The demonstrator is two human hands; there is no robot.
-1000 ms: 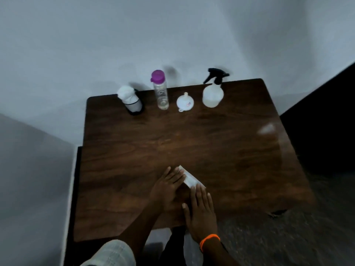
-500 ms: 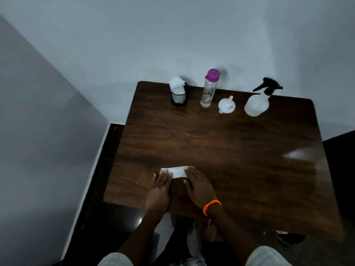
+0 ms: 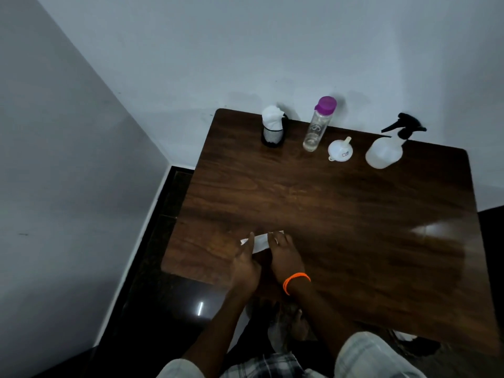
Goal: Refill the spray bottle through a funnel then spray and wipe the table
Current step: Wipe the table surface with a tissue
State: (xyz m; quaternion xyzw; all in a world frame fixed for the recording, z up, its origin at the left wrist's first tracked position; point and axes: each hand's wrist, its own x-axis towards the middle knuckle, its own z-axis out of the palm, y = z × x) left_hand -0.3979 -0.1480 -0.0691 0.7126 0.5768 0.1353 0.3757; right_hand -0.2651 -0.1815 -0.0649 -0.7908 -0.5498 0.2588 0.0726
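Observation:
A folded white tissue (image 3: pixel 261 240) lies flat near the front left of the dark wooden table (image 3: pixel 327 203). My left hand (image 3: pixel 245 264) and my right hand (image 3: pixel 283 255), which has an orange band at the wrist, both rest on it with straight fingers. Along the far edge stand a clear water bottle with a purple cap (image 3: pixel 317 124), a small white funnel (image 3: pixel 340 150) and a translucent spray bottle with a black trigger head (image 3: pixel 387 148).
A black mesh cup stuffed with white tissues (image 3: pixel 272 129) stands at the far left corner. Grey walls close in behind and to the left. Dark floor shows left of the table, and my knees are below its front edge.
The head view has swung left, so the table sits further right in frame. My hands have turned the tissue from a diagonal to lying crosswise and still press on it.

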